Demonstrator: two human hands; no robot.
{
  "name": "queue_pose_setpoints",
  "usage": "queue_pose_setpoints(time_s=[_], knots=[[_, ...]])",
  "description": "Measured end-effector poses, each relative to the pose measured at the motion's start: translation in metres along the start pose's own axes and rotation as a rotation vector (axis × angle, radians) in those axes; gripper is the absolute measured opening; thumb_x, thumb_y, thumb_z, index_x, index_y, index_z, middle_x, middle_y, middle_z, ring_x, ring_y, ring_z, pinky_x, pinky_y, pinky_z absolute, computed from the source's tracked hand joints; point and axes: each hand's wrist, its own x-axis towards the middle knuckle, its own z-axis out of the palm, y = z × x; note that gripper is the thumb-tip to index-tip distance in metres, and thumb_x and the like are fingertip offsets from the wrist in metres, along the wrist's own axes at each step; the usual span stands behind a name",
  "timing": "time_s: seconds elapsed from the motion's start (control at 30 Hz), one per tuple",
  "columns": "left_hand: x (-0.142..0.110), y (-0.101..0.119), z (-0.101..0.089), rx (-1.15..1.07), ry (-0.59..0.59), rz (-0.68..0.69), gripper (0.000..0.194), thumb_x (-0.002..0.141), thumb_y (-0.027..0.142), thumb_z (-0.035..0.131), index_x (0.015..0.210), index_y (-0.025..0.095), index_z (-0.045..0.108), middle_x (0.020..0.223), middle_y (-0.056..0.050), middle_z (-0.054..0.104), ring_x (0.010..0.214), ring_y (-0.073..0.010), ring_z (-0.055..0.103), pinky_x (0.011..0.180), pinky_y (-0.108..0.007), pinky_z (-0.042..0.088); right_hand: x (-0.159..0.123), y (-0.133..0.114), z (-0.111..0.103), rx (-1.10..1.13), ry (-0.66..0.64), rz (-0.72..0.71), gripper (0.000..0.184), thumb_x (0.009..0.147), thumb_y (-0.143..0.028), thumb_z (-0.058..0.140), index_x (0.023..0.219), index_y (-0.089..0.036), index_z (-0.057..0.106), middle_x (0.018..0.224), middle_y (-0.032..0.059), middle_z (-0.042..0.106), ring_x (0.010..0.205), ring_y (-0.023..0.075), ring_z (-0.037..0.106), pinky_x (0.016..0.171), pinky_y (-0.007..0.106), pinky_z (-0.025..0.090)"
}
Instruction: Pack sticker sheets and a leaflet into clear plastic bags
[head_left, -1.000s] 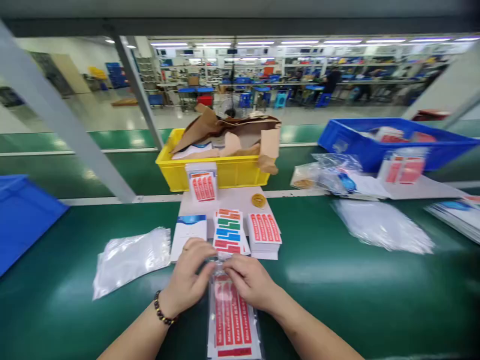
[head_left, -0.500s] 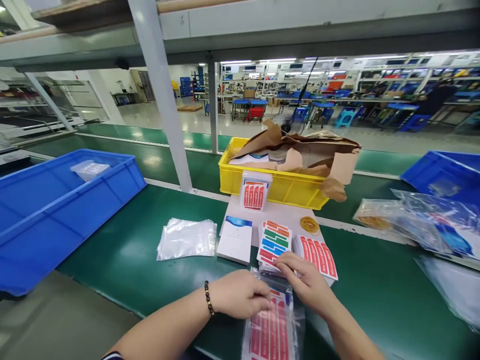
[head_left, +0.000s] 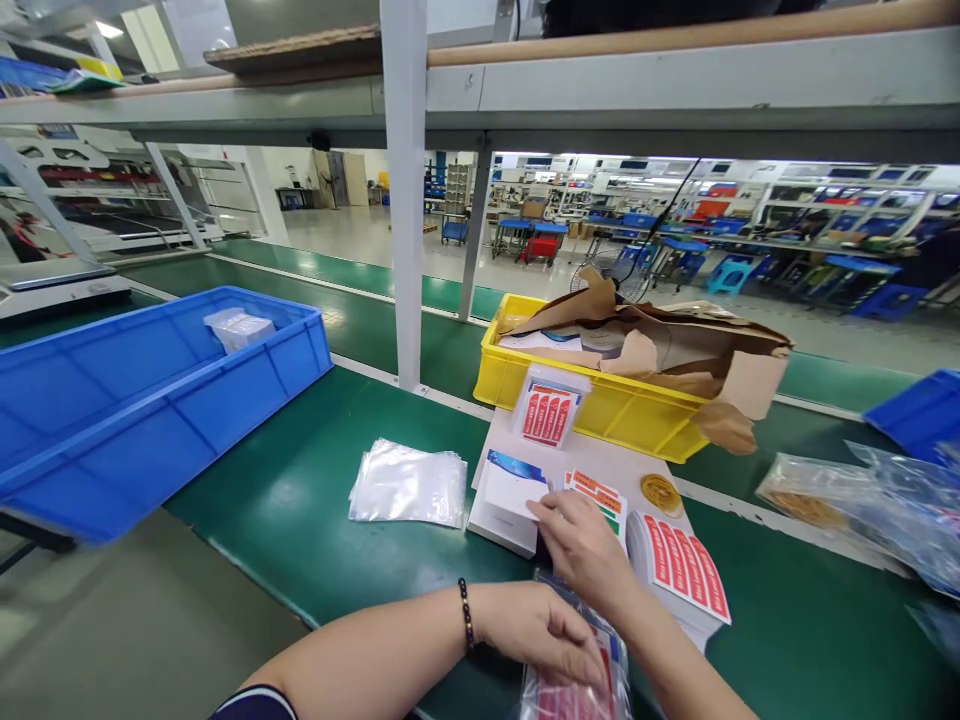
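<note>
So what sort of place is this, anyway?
Probably a factory or packing workshop: a long green work surface carries a stack of red-printed sheets and a pile of clear plastic bags, and rows of workbenches fill the background.

A green bench top (head_left: 300, 450) is carrying a long blue bin (head_left: 292, 350) at the left, with a flat pile of clear bags (head_left: 409, 483) lying between the bin and a pale sheet (head_left: 622, 463). The sheet is lying partly under a stack of white booklets (head_left: 501, 512) and a stack of red-striped cards (head_left: 686, 570), a yellow bin (head_left: 622, 415) is standing behind it, and a clear packet with red labels (head_left: 574, 703) is resting at the near side.
</note>
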Motion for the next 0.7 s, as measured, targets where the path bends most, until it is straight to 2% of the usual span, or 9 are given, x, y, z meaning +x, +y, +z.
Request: queue_pose_setpoints(time_s=[0.1,0.17,0.23,0.3,0.37,0.5,0.57,0.63,0.7], knots=[[0.001,0.004,-0.006,-0.353,0.117,0.102,0.081,0.057,0.075,0.040,0.105,0.012,0.057,0.052,0.002,0.051,0.041,-0.0071,0.042,0.040,-0.018,0.029,-0.014,0.015,-0.026,-0.019,0.100,-0.023,0.029,0.080,-0.013,0.044,0.105,-0.022,0.056,0.090,0.0085,0.057,0.083,0.0197,0.051,0.070,0.034,0.042],[0.003,0.006,-0.009,-0.588,0.207,0.167,0.091,0.058,0.080,0.026,0.112,0.011,0.052,0.051,0.000,0.054,0.039,-0.0089,0.044,0.040,-0.019,0.029,-0.027,0.017,-0.045,0.023,0.044,-0.049,0.033,0.079,-0.013,0.045,0.108,-0.025,0.055,0.093,0.0078,0.056,0.084,0.0187,0.053,0.068,0.032,0.043],[0.005,0.007,-0.011,-0.788,0.296,0.159,0.081,0.067,0.073,0.027,0.115,0.012,0.049,0.064,-0.005,0.061,0.049,-0.0112,0.052,0.046,-0.020,0.035,-0.040,0.014,-0.062,0.097,-0.052,-0.071,0.036,0.079,-0.013,0.046,0.111,-0.027,0.053,0.094,0.0075,0.057,0.084,0.0179,0.054,0.068,0.031,0.044],[0.007,0.005,-0.011,-0.898,0.329,0.105,0.058,0.074,0.053,0.042,0.113,0.012,0.050,0.084,-0.008,0.063,0.066,-0.0138,0.057,0.060,-0.024,0.040,-0.052,0.010,-0.074,0.195,-0.144,-0.070,0.034,0.078,-0.017,0.049,0.111,-0.026,0.054,0.095,0.0074,0.057,0.086,0.0182,0.055,0.070,0.030,0.046],[0.009,0.000,-0.010,-0.906,0.317,0.052,0.045,0.070,0.031,0.054,0.109,0.009,0.053,0.093,-0.011,0.062,0.075,-0.0163,0.058,0.071,-0.028,0.040,-0.058,0.013,-0.079,0.279,-0.183,-0.002,0.028,0.079,-0.024,0.048,0.106,-0.024,0.057,0.095,0.0071,0.059,0.087,0.0188,0.056,0.072,0.029,0.047],[0.011,-0.008,-0.006,-0.815,0.365,-0.020,0.042,0.062,0.016,0.058,0.103,0.009,0.057,0.093,-0.011,0.063,0.076,-0.0178,0.059,0.079,-0.034,0.039,-0.055,0.047,-0.061,0.168,-0.033,0.422,0.023,0.081,-0.032,0.044,0.092,-0.021,0.061,0.095,0.0069,0.062,0.090,0.0205,0.056,0.078,0.032,0.045],[0.012,-0.009,-0.004,-0.775,0.388,-0.022,0.041,0.061,0.015,0.059,0.102,0.010,0.058,0.094,-0.011,0.063,0.076,-0.0183,0.059,0.080,-0.036,0.039,-0.049,0.069,-0.045,0.086,-0.052,0.595,0.027,0.077,-0.036,0.047,0.093,-0.020,0.061,0.098,0.0080,0.062,0.096,0.0243,0.054,0.082,0.039,0.042],[0.012,-0.008,-0.003,-0.749,0.398,0.007,0.041,0.061,0.016,0.061,0.101,0.010,0.059,0.095,-0.012,0.063,0.078,-0.0190,0.060,0.082,-0.037,0.039,-0.041,0.085,-0.030,0.085,-0.092,0.712,0.035,0.071,-0.037,0.053,0.099,-0.017,0.059,0.098,0.0094,0.062,0.093,0.0254,0.055,0.079,0.039,0.042],[0.012,-0.008,-0.002,-0.728,0.400,0.038,0.040,0.062,0.017,0.064,0.101,0.010,0.059,0.096,-0.013,0.063,0.081,-0.0201,0.060,0.084,-0.037,0.039,-0.036,0.093,-0.020,0.098,-0.099,0.758,0.039,0.066,-0.035,0.056,0.100,-0.015,0.059,0.091,0.0094,0.064,0.084,0.0243,0.058,0.073,0.037,0.044]])
